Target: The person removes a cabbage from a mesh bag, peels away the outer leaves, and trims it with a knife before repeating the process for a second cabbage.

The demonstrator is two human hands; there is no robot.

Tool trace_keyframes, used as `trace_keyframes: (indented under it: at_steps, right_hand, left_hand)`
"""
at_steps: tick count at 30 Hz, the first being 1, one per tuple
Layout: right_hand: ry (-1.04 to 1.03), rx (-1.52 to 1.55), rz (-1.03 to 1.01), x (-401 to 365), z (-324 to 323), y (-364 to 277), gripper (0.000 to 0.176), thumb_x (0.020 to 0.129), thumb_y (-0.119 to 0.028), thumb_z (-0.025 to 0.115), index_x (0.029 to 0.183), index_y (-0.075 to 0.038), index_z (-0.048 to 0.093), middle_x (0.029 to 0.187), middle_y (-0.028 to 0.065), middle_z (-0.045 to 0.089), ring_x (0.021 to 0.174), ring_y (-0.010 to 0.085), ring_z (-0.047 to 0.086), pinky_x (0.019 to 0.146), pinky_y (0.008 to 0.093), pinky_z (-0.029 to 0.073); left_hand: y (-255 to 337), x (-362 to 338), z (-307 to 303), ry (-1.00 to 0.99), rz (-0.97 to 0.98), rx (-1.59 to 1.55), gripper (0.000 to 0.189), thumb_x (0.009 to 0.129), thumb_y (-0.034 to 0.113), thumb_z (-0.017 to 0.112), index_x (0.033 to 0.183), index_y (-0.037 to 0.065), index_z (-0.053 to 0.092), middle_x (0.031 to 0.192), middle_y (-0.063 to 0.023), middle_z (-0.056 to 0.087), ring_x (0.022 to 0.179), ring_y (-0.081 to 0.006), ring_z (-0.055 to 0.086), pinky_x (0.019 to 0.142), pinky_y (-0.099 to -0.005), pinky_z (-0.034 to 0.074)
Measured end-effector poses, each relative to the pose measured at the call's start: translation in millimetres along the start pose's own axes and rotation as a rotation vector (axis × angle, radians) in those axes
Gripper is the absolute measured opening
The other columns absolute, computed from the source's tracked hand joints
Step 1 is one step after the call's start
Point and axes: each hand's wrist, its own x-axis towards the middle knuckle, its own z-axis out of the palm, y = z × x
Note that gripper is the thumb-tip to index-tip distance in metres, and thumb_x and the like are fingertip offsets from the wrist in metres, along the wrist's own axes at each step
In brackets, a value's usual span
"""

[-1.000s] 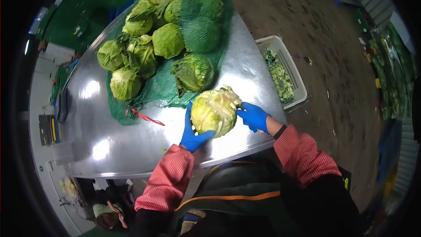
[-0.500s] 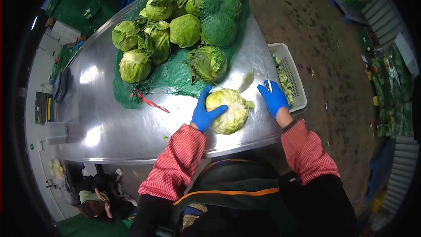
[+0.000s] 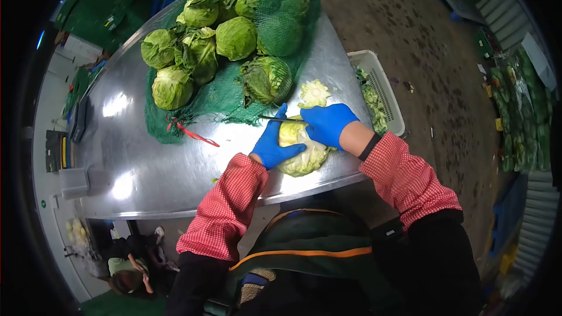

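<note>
A pale, trimmed cabbage sits near the front edge of the metal table. My left hand, in a blue glove, grips its left side, thumb across the top. In my blue-gloved right hand is a knife, its dark blade reaching left over the cabbage's far side. The handle is hidden in my closed fingers. Just beyond that hand lies a pale cut-off piece of cabbage. Several untrimmed cabbages rest farther back, on and inside a green net bag.
A white perforated crate holding leaf scraps stands at the right of the metal table. A red tie lies by the net. A clear plastic container is at the left edge. Another person is at lower left.
My right hand has moved left from the table's right side to the cabbage, bringing the knife across it. A pale cut piece now lies beyond it. My left hand still grips the cabbage.
</note>
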Motion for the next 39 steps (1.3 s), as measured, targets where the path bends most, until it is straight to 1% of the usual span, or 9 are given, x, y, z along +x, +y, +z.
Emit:
trace_keyframes:
  at_steps: [4,9,12,16,19,22,25,28,39]
  right_hand:
    - [0.105,0.063,0.058,25.8,4.0,10.7,0.021,0.085,-0.027,0.054,0.098,-0.013,0.063,0.09,0.0181,0.067,0.083,0.0364,0.065,0.072,0.0465,0.052]
    - [0.088,0.163,0.406,40.6,39.4,48.5,0.031,0.091,-0.033,0.05,0.109,-0.012,0.061,0.098,0.0186,0.067,0.09,0.0367,0.065,0.078,0.0464,0.051]
    - [0.328,0.324,0.422,-12.9,16.6,9.5,0.036,0.093,-0.039,0.049,0.115,-0.013,0.06,0.103,0.0161,0.067,0.089,0.0368,0.065,0.079,0.0471,0.051]
    - [0.175,0.161,0.287,-81.2,38.5,-13.1,0.034,0.096,-0.036,0.049,0.124,-0.019,0.058,0.101,0.0142,0.067,0.088,0.0344,0.065,0.077,0.0432,0.052]
    - [0.182,-0.053,0.437,-95.5,49.3,-18.7,0.026,0.096,-0.033,0.047,0.104,-0.016,0.064,0.083,0.0091,0.066,0.074,0.0299,0.066,0.066,0.0431,0.053]
    - [0.094,0.337,0.591,-91.5,42.0,3.7,0.036,0.095,-0.041,0.048,0.102,-0.01,0.064,0.093,0.0161,0.068,0.081,0.0358,0.066,0.075,0.0453,0.052]
    - [-0.128,0.605,0.466,-96.6,19.7,-15.6,0.04,0.093,-0.045,0.048,0.108,-0.01,0.062,0.101,0.019,0.067,0.088,0.0367,0.065,0.08,0.0454,0.051]
    - [0.342,0.355,0.382,-76.8,32.2,-28.1,0.042,0.092,-0.044,0.051,0.122,-0.016,0.057,0.096,0.017,0.067,0.085,0.0324,0.066,0.077,0.0433,0.051]
    - [0.133,0.233,0.508,9.3,67.6,48.6,0.031,0.088,-0.032,0.051,0.107,-0.01,0.06,0.1,0.0205,0.067,0.094,0.0388,0.063,0.081,0.0474,0.05]
  left_hand:
    - [-1.2,-5.9,4.1,0.087,0.071,0.207,0.116,0.067,0.032,0.085,0.151,0.001,0.011,0.143,-0.0249,0.034,0.133,-0.034,0.037,0.11,-0.0396,0.033]
    - [-7.5,-25.2,2.3,0.189,0.067,0.053,0.112,0.071,0.019,0.083,0.152,0.008,0.007,0.143,-0.0227,0.035,0.13,-0.0302,0.04,0.108,-0.0373,0.035]
    - [1.7,-39.8,7.2,0.425,-0.067,-0.493,0.096,0.078,0.01,0.077,0.15,0.005,0.013,0.133,-0.0209,0.047,0.12,-0.0272,0.051,0.1,-0.0363,0.044]
    - [3.9,-34.2,15.4,0.562,-0.096,-0.512,0.089,0.08,0.005,0.074,0.148,0.004,0.016,0.129,-0.0199,0.05,0.116,-0.0252,0.053,0.098,-0.0358,0.046]
    - [0.0,-31.0,22.6,0.549,-0.075,-0.477,0.091,0.078,0.007,0.077,0.147,0.0,0.017,0.133,-0.02,0.046,0.118,-0.0249,0.051,0.099,-0.0355,0.045]
    - [-9.4,-25.5,24.9,0.551,-0.051,-0.392,0.093,0.076,0.008,0.078,0.146,-0.002,0.017,0.134,-0.0202,0.043,0.12,-0.0254,0.05,0.1,-0.0357,0.045]
    - [-2.5,-30.5,25.9,0.528,-0.058,-0.377,0.093,0.075,0.01,0.079,0.145,-0.002,0.019,0.134,-0.02,0.043,0.12,-0.0263,0.05,0.1,-0.0355,0.044]
    - [-8.9,-36.8,27.0,0.481,-0.033,-0.318,0.094,0.075,0.011,0.08,0.145,-0.002,0.02,0.135,-0.0197,0.041,0.122,-0.0275,0.048,0.102,-0.0361,0.043]
    - [-18.5,-63.9,43.9,0.488,0.13,-0.197,0.092,0.073,0.009,0.078,0.144,-0.001,0.021,0.137,-0.0192,0.039,0.127,-0.0275,0.042,0.106,-0.0381,0.037]
